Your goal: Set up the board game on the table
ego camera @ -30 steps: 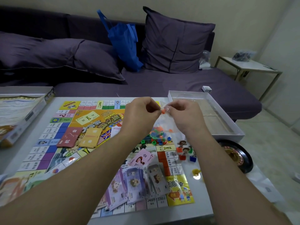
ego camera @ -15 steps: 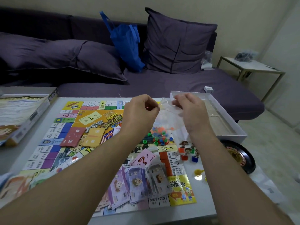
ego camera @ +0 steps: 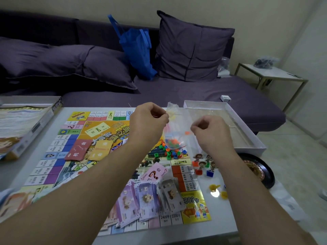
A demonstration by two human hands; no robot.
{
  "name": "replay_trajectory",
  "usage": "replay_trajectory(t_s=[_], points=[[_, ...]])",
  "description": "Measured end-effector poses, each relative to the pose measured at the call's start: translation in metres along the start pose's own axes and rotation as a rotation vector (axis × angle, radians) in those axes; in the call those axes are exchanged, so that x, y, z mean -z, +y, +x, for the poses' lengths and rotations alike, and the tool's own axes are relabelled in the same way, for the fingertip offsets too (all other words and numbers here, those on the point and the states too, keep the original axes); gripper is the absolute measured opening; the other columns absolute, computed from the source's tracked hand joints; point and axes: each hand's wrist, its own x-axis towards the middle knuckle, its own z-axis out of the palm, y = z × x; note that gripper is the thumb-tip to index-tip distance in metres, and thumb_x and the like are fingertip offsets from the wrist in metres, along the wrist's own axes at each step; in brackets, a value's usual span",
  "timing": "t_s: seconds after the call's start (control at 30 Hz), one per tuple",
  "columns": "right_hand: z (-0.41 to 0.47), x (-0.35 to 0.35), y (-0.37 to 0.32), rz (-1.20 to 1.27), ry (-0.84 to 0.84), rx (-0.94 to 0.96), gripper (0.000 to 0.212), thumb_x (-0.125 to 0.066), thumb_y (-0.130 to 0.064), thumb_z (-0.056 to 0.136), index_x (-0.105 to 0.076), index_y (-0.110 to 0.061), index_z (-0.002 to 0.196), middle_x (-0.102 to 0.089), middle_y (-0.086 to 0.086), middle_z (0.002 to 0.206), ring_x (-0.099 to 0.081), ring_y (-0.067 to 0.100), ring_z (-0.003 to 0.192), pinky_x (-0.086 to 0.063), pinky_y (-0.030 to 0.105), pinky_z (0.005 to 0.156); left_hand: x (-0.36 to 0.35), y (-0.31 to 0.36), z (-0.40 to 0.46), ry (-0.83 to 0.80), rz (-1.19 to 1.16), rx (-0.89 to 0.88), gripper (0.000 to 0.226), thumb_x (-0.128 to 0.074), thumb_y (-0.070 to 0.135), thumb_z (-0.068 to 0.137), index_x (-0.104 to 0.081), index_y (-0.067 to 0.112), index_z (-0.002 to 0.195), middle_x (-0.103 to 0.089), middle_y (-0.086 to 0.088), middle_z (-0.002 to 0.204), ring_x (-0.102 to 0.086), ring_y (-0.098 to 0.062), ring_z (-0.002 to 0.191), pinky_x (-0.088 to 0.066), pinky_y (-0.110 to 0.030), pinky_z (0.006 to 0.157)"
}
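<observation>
Clear plastic bag point(ego camera: 174, 128) of small coloured pieces hung above game board point(ego camera: 74, 156), held up | left hand point(ego camera: 148, 121) pinched its 9 o'clock edge, fingers curled | right hand point(ego camera: 210, 131) pinched its 3 o'clock edge | loose pieces point(ego camera: 169, 152) at bag's 6 o'clock.

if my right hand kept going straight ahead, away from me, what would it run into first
Probably the clear plastic bag that the right hand already pinches; beyond that, the open white box at the table's far right. Depth is hard to judge from this one view.
</observation>
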Motion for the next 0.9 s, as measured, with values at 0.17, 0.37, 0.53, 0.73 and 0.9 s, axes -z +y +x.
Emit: replay_trajectory(t_s=[0.17,0.37,0.53,0.73,0.9], points=[[0.001,0.002,-0.004,0.058,0.011,-0.003,0.006,-0.070,-0.021,0.098,-0.068,-0.024,0.093,-0.070,-0.011,0.089,-0.063,0.001,0.081,-0.042,0.019,0.062,0.002,0.002,0.000,0.005,-0.036,0.016,0.008,-0.074,0.014,0.094,-0.071,0.019,0.089,-0.077,0.005,0.081,-0.075,-0.004,0.073,-0.065,-0.038,0.081],[-0.001,-0.007,-0.003,-0.012,-0.038,-0.023,0.014,-0.066,-0.015,0.099,-0.068,-0.025,0.091,-0.073,-0.007,0.089,-0.070,0.009,0.086,-0.048,0.021,0.066,0.001,0.004,-0.001,-0.006,-0.059,0.019,0.009,-0.075,0.015,0.095,-0.071,0.021,0.090,-0.077,0.006,0.082,-0.075,-0.007,0.078,-0.065,-0.039,0.082],[-0.004,-0.006,-0.009,0.071,-0.143,-0.102,0.016,-0.067,-0.030,0.099,-0.058,-0.025,0.111,-0.067,-0.009,0.099,-0.064,0.007,0.086,-0.042,0.024,0.062,0.002,0.003,-0.001,-0.019,-0.083,0.023,0.008,-0.075,0.015,0.094,-0.071,0.021,0.090,-0.078,0.006,0.081,-0.076,-0.009,0.078,-0.065,-0.040,0.082],[-0.003,-0.008,-0.006,-0.016,-0.065,-0.030,0.018,-0.060,-0.018,0.102,-0.074,-0.025,0.091,-0.073,-0.008,0.088,-0.068,0.008,0.087,-0.043,0.021,0.064,0.004,0.001,0.001,-0.026,-0.127,0.055,0.007,-0.075,0.014,0.094,-0.072,0.019,0.091,-0.078,0.004,0.083,-0.077,-0.010,0.079,-0.065,-0.039,0.083],[-0.003,-0.004,-0.008,0.031,0.008,0.042,0.021,-0.059,-0.017,0.101,-0.071,-0.025,0.085,-0.073,-0.009,0.087,-0.071,0.010,0.086,-0.054,0.026,0.070,0.011,0.001,0.002,-0.044,-0.140,0.045,0.012,-0.080,0.023,0.091,-0.070,0.024,0.098,-0.076,0.006,0.094,-0.075,-0.015,0.087,-0.063,-0.043,0.086]])
